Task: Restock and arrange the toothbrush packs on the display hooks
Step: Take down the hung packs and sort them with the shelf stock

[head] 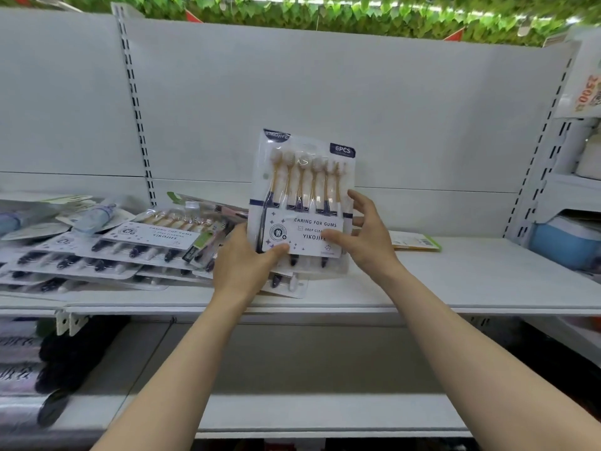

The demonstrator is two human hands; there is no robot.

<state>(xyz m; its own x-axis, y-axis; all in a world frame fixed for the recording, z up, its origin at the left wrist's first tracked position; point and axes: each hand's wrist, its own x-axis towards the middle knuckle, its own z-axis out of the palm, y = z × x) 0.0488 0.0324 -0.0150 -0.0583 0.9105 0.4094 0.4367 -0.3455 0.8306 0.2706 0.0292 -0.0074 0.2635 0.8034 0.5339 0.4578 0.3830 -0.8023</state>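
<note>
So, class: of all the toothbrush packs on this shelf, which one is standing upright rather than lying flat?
The six-piece toothbrush pack held between both hands, brush heads up, label facing us. The other packs lie flat in a heap on the shelf to its left.

You face a white metal shelf with a plain back panel and slotted uprights. Green leaf garland runs overhead.

We see one toothbrush pack standing upright between our hands, its lower left corner gripped by our left hand, our right hand touching its right edge. It is clear plastic, six gold-handled brushes, a white label. More packs lie flat, overlapping, left of the left hand.
</note>
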